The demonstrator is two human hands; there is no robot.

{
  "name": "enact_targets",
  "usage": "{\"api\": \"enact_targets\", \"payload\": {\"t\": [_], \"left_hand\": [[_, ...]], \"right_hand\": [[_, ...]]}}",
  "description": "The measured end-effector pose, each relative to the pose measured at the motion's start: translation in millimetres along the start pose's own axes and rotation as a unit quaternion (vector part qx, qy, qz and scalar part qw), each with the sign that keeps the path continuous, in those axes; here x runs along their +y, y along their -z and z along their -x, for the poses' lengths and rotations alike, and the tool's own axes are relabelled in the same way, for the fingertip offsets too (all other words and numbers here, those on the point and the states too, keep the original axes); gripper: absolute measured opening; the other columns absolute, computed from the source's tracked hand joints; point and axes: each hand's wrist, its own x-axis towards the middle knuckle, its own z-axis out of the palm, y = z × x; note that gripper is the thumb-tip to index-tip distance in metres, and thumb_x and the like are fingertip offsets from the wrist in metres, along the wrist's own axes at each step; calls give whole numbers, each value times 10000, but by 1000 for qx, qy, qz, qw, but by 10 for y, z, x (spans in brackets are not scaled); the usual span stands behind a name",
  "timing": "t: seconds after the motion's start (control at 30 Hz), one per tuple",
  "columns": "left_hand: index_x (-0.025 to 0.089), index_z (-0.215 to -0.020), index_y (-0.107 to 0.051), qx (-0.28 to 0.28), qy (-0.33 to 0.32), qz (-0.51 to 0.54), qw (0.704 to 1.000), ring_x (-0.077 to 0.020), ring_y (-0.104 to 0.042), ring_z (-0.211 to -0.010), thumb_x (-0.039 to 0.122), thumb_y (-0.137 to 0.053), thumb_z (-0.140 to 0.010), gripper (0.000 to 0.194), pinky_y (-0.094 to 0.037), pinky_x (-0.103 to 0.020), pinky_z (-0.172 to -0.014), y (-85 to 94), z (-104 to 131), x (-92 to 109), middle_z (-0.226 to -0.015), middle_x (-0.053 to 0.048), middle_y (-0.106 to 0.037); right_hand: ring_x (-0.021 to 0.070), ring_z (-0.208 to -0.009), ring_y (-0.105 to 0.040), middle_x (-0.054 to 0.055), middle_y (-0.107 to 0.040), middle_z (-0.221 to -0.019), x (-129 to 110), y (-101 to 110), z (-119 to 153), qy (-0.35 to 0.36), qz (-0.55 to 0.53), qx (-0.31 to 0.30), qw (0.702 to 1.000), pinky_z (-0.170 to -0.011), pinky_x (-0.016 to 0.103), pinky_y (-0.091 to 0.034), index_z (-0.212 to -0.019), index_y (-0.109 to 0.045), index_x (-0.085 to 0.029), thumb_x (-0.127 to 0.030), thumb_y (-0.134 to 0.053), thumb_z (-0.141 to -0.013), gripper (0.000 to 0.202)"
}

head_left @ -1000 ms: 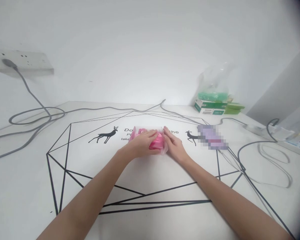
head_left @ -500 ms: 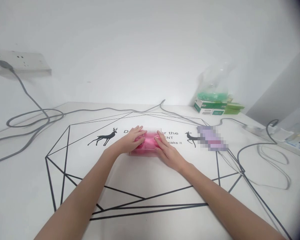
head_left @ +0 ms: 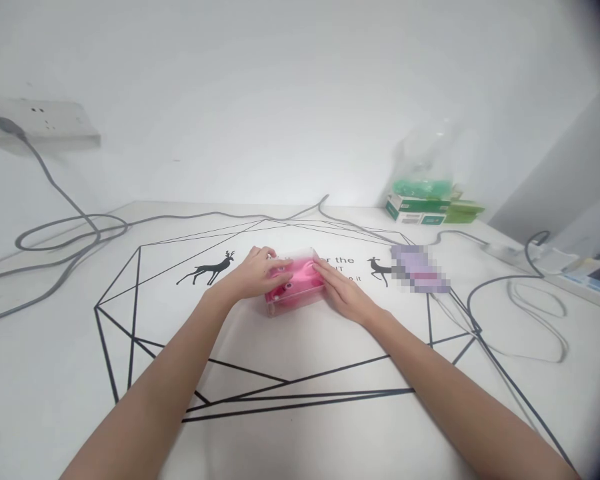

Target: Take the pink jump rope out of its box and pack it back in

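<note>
A clear plastic box (head_left: pixel 294 303) with something bright pink inside lies slightly turned on the white tabletop, between my hands. My left hand (head_left: pixel 257 272) grips its left end, with bent fingers reaching over the top. Along the right end, my right hand (head_left: pixel 344 291) holds the box with its fingers long and close together. The pink item (head_left: pixel 303 277) shows a small dark round spot, but its kind cannot be made out. My fingers hide part of it.
A pixelated purple object (head_left: pixel 419 269) lies to the right. Grey cables (head_left: pixel 220 215) run along the back and both sides. Green-and-white boxes (head_left: pixel 417 208) under a clear bag (head_left: pixel 425 160) stand at the back right. A power strip (head_left: pixel 40 121) is at the left wall.
The box has turned a little, its right end swinging away from me. My left fingers have shifted and bent more over its top; my right hand has stayed against its right end.
</note>
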Motion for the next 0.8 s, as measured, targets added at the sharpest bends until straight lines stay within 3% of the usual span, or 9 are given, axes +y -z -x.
{"api": "enact_targets", "payload": {"t": [0.17,0.27,0.37,0.43,0.53,0.63,0.7,0.8], "left_hand": [[273,-1202,-674,52,-36,-82,995,-277,-532,-965,540,-486,-891,451,-432,-441,-916,-51,8,134,-974,-113,-591],[257,-1198,-679,73,11,-120,990,-286,-534,-911,527,-485,-891,452,-444,-447,-865,-116,40,339,-924,-124,-582],[242,-1140,-706,98,84,-129,983,-315,-538,-884,527,-448,-906,449,-458,-464,-800,-180,102,549,-892,-145,-580],[242,-1152,-697,99,95,-114,984,-324,-548,-911,522,-413,-927,458,-468,-468,-789,-192,164,612,-924,-153,-596],[231,-1274,-621,61,19,-72,995,-339,-532,-1108,543,-369,-952,515,-447,-515,-919,-153,294,529,-1174,-173,-604],[253,-1406,-488,20,-86,-51,995,-336,-389,-1350,563,-379,-956,557,-286,-589,-1096,-117,435,314,-1449,-150,-462],[219,-1432,-447,27,-124,-39,991,-331,-366,-1384,626,-513,-876,692,-212,-591,-1146,-140,504,185,-1497,-157,-409],[165,-1404,-474,81,-139,-29,987,-317,-414,-1365,631,-626,-797,780,-224,-544,-1172,-247,550,92,-1467,-176,-449]], "right_hand": [[196,-1409,-364,13,-441,-1500,-46,-12,-8,2,44,16,999,-1170,427,-321,-1423,-480,-277,-348,-374,-1001,441],[221,-1323,-481,33,-538,-1421,-36,-10,-25,2,72,48,996,-1126,444,-376,-1302,-612,-272,-361,-417,-982,385],[204,-1222,-573,35,-630,-1311,7,3,-35,-32,38,94,994,-1076,406,-431,-1190,-691,-273,-343,-394,-981,370],[198,-1187,-597,28,-662,-1260,39,13,-34,-48,8,113,992,-1064,393,-441,-1144,-715,-280,-335,-415,-963,355],[200,-1166,-612,21,-687,-1217,83,22,-30,-59,-33,124,990,-1057,400,-442,-1084,-738,-288,-302,-450,-924,330],[200,-1156,-622,23,-705,-1181,116,24,-28,-66,-75,130,986,-1047,404,-445,-1030,-751,-281,-266,-451,-896,329],[198,-1159,-620,32,-713,-1165,123,27,-25,-59,-84,135,985,-1048,400,-441,-1018,-751,-269,-258,-459,-891,318],[198,-1194,-598,35,-697,-1203,100,35,-18,-44,-43,126,990,-1068,407,-418,-1053,-733,-268,-279,-463,-918,303]]}}
